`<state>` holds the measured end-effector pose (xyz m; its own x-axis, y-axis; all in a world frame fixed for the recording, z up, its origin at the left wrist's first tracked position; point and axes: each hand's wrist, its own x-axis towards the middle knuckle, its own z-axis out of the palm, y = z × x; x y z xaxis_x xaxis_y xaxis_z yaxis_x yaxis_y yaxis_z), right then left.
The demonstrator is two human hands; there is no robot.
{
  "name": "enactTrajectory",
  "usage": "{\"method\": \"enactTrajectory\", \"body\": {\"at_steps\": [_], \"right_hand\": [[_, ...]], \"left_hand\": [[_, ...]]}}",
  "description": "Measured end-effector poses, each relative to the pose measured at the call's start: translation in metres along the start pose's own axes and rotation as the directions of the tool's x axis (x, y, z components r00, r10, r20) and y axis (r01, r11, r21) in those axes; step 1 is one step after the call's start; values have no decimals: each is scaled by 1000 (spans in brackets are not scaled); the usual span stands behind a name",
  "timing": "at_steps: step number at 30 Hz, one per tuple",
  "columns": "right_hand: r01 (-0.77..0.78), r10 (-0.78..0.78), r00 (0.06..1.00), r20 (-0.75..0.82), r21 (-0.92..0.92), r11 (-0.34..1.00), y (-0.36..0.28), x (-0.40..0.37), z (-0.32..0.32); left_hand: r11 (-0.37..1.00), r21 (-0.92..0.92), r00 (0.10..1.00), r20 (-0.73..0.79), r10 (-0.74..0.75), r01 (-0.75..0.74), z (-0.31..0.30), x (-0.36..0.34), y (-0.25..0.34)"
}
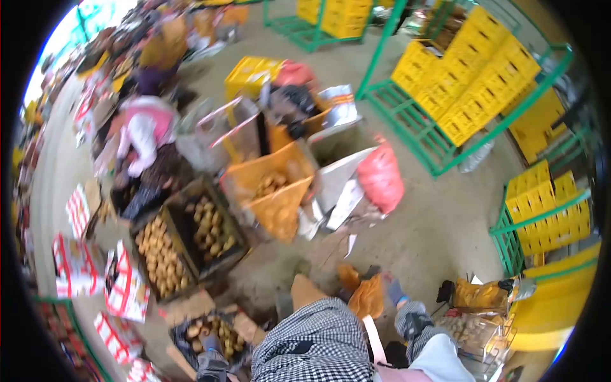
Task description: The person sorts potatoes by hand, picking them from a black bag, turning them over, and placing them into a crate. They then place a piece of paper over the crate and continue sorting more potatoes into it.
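Observation:
Low in the view, my left hand, in a bluish-grey covering, reaches over a dark-lined box and touches or nearly touches the round brown produce inside; its fingers are too blurred to read. My right hand is stretched out to the right of my knees, close beside an orange bag. Whether it touches or holds the bag cannot be made out. Pieces of cardboard lie along the box's edge. A checked cloth covers my lap.
Two joined crates of brown produce stand ahead left, beside a crouching person. Orange sacks and a red bag are ahead. Yellow crates fill green racks at right. Red-and-white bags lie left.

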<state>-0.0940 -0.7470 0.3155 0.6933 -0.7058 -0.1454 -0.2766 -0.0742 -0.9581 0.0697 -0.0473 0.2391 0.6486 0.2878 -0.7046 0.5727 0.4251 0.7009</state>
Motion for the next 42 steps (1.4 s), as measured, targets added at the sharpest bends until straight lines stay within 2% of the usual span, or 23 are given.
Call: {"method": "enactTrajectory", "body": {"at_steps": [2, 4, 5, 6, 7, 8, 10, 12, 14, 16, 17, 19, 23, 24, 26, 27, 28, 29, 30, 32, 36, 38, 42], "right_hand": [[-290, 282, 957, -67, -211, 934, -10, -10, -37], [-301, 266, 944, -195, -183, 936, 2, -21, -56], [-313, 258, 926, -277, -179, 933, 9, -21, -65], [-320, 260, 916, -307, -165, 933, 1, -25, -74], [-406, 346, 866, -362, -102, 908, -12, -39, -81], [-487, 435, 805, -403, -32, 873, -22, -49, -86], [-418, 361, 823, -438, -38, 907, -19, -76, -98], [-430, 386, 794, -470, 15, 903, -66, -90, -102], [-422, 488, 720, -494, 248, 872, -54, -96, -111], [-273, 626, 561, -541, 593, 757, -58, -84, -124], [-285, 678, 487, -550, 634, 719, -63, -72, -133], [-212, 659, 503, -559, 659, 721, -61, -36, -156], [-155, 595, 548, -588, 627, 763, -22, 29, -224], [-116, 561, 555, -614, 611, 783, -19, 45, -245], [-138, 592, 550, -589, 635, 760, -11, 76, -282], [-194, 635, 535, -558, 650, 735, -10, 62, -304], [-225, 642, 541, -543, 642, 733, 3, 55, -329], [-231, 647, 516, -561, 637, 736, 24, 55, -351], [-239, 656, 486, -577, 635, 735, 35, 58, -368], [-237, 683, 451, -575, 660, 713, 31, 75, -404], [-340, 791, 332, -514, 717, 609, 35, 133, -482], [-355, 755, 443, -483, 679, 643, 60, 172, -534], [-551, 618, 655, -435, 284, 784, 65, 298, -645]], "left_hand": [[806, 584, 985, -63, 161, -94, 161, -8, 49], [656, 590, 882, 304, 360, -471, 278, 45, 61], [544, 526, 749, 548, 372, -654, 339, 63, 68], [539, 570, 776, 547, 313, -620, 403, 70, 69], [636, 421, 734, 573, 365, -646, 461, 70, 59], [477, 547, 705, 660, 261, -688, 524, 39, 71], [519, 461, 652, 706, 277, -720, 615, -33, 60], [511, 411, 550, 821, 152, -755, 678, -46, 29], [480, 374, 466, 881, 83, -793, 716, -78, 3], [139, 445, 451, 892, 15, -885, 746, -126, -18], [136, 437, 443, 896, 17, -889, 760, -142, -30], [173, 515, 518, 855, -34, -839, 775, -161, -63], [89, 488, 485, 873, -55, -868, 824, -102, -160], [-192, 250, 275, 954, -119, -949, 829, -41, -214], [-706, -296, -190, 955, -227, -643, 851, 33, -295], [-427, -9, 136, 942, -307, -904, 877, -14, -290], [23, 530, 488, 797, -356, -848, 915, -121, -255], [227, 819, 738, 573, -355, -527, 960, -250, -209], [233, 619, 570, 784, -246, -750, 969, -218, -243], [177, 441, 416, 895, -161, -880, 1007, -256, -248], [259, 579, 534, 814, -227, -773, 1047, -240, -281], [426, 728, 732, 653, -195, -537, 1052, -234, -283], [576, 754, 880, 460, -118, -317, 994, -183, -314]]}}
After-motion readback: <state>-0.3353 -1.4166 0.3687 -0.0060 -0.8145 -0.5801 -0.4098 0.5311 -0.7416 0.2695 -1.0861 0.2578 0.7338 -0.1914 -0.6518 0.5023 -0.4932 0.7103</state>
